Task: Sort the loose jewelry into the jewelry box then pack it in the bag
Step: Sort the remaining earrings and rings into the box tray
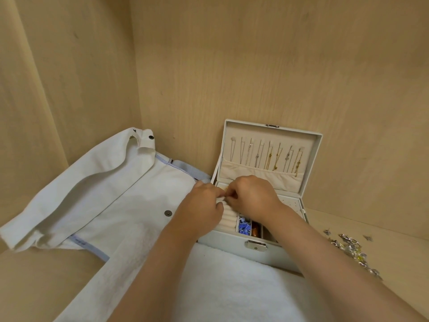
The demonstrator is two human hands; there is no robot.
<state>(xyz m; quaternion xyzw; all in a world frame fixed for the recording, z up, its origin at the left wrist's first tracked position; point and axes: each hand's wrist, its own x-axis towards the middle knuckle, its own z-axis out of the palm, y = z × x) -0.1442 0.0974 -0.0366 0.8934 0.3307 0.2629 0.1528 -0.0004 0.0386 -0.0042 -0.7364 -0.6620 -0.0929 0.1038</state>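
Note:
A pale grey jewelry box [236,242] stands open on the wooden shelf, its lid [311,156] upright with several thin necklaces [269,156] hanging inside. Both hands meet over the cream ring rolls [228,219] at the box's left. My left hand [199,208] and my right hand [253,196] have their fingertips pinched together on something small and gold, too small to name. Blue [245,227] and orange [255,228] pieces lie in front compartments. Loose silver and yellow jewelry [350,247] is heaped right of the box. A white bag [111,196] lies flat on the left.
A white fluffy towel [232,287] lies under the box's front and my forearms. Wooden walls close in the shelf at the back and left. The bag's flap [146,140] with a snap leans against the back corner.

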